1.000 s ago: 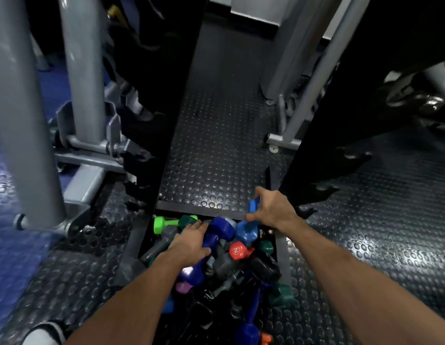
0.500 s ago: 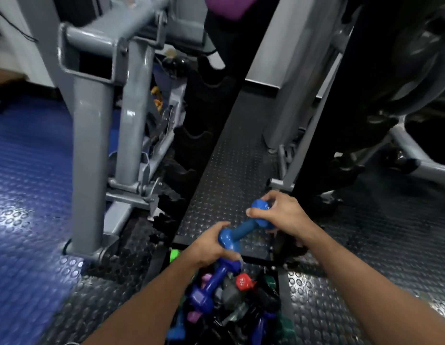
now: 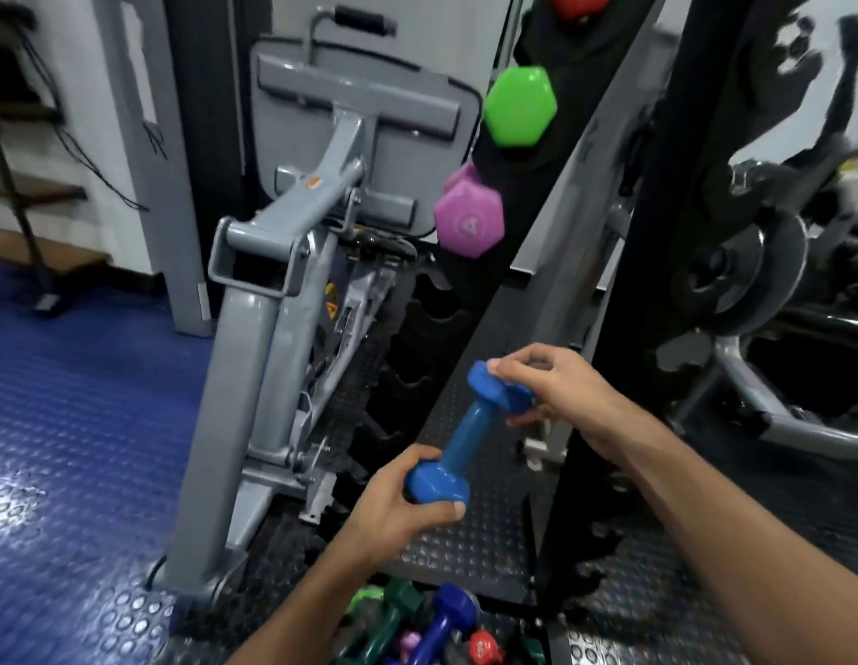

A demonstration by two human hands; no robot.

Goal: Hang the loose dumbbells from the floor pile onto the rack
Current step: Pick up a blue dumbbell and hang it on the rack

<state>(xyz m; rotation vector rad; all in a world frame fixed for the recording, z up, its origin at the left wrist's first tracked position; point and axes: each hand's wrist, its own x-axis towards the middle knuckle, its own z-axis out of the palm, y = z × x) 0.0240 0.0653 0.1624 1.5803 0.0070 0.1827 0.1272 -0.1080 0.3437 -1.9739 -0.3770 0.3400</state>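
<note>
The blue dumbbell [image 3: 470, 436] is held in the air between both hands, above the studded black floor mat [image 3: 470, 539] and in front of the rack [image 3: 412, 357]. Its handle runs diagonally, lower end near left, upper end far right.

Left hand [image 3: 398, 506]: the grip is curled around the lower head of the blue dumbbell, thumb lying across the underside of the head, fingers wrapped behind it.

Right hand [image 3: 551, 391]: the grip pinches the upper head of the blue dumbbell, fingertips on the top edge of the head and the thumb below it.

The rack is a black upright with a column of notched cradles. The lower cradles near the blue dumbbell hold nothing. Higher up, a purple dumbbell [image 3: 467, 218] sits in a cradle, a green dumbbell [image 3: 520, 108] sits above it, and a red dumbbell [image 3: 580, 4] shows at the top edge of the view. A second black upright [image 3: 623, 328] stands to the right of the hands.

The floor pile [image 3: 431, 626] lies at the bottom edge of the view, below the left forearm, and contains dark blue, green, red and pink dumbbells.

A grey machine frame [image 3: 273, 328] stands to the left of the rack on the blue studded floor [image 3: 72, 424]. A weight plate [image 3: 743, 271] hangs on equipment at the far right.
</note>
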